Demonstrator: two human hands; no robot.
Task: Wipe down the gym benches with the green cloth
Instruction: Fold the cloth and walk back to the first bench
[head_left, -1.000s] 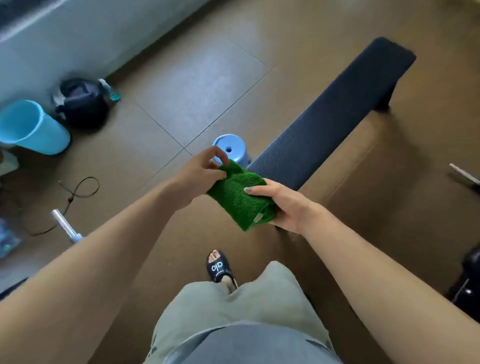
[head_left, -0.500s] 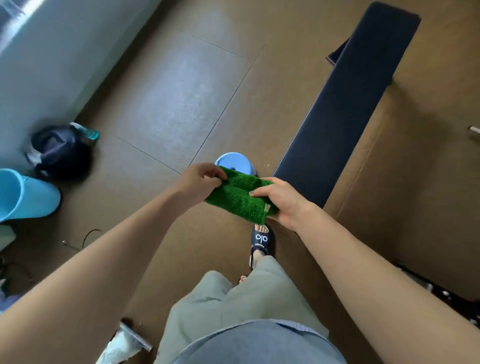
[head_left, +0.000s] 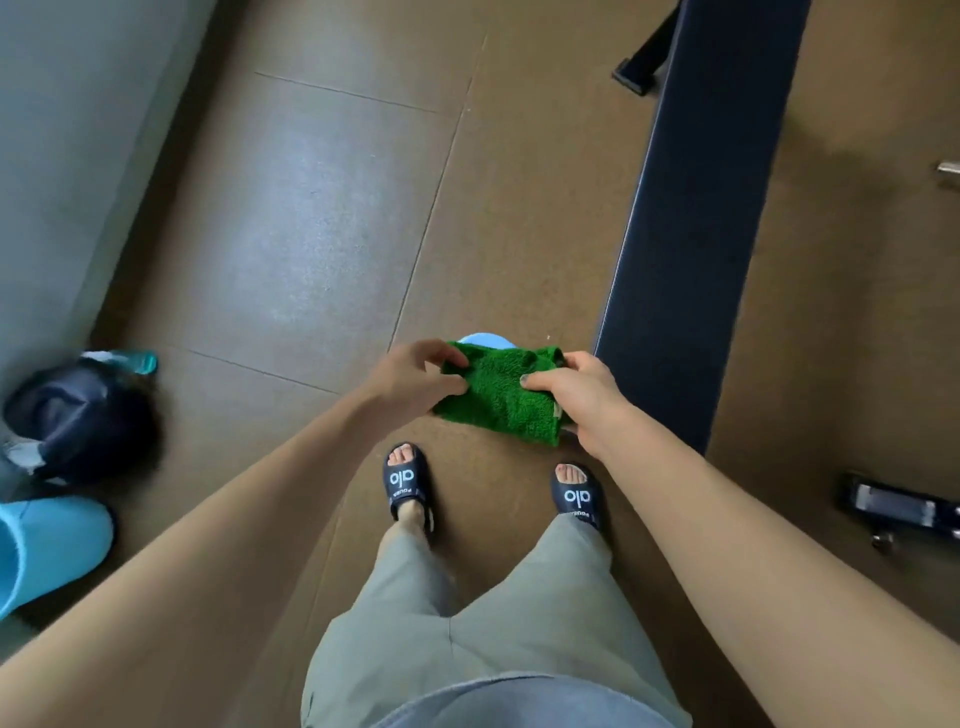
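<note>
A fluffy green cloth (head_left: 498, 397), folded over, hangs in the air in front of my legs. My left hand (head_left: 415, 376) pinches its left edge and my right hand (head_left: 576, 397) grips its right side with the thumb on top. A long dark padded gym bench (head_left: 696, 218) runs from just right of my right hand up to the top edge of the view. The cloth is beside the bench's near end and does not touch it.
A small light-blue object (head_left: 485, 340) on the floor is mostly hidden behind the cloth. A dark bag (head_left: 78, 415) with a bottle and a blue bucket (head_left: 47, 545) lie at the left by the wall. Black equipment (head_left: 898, 509) sits on the floor at right.
The view has swung so the bench now runs nearly straight up on the right. Both feet have come into view. Both hands still hold the cloth, now spread a little wider.
</note>
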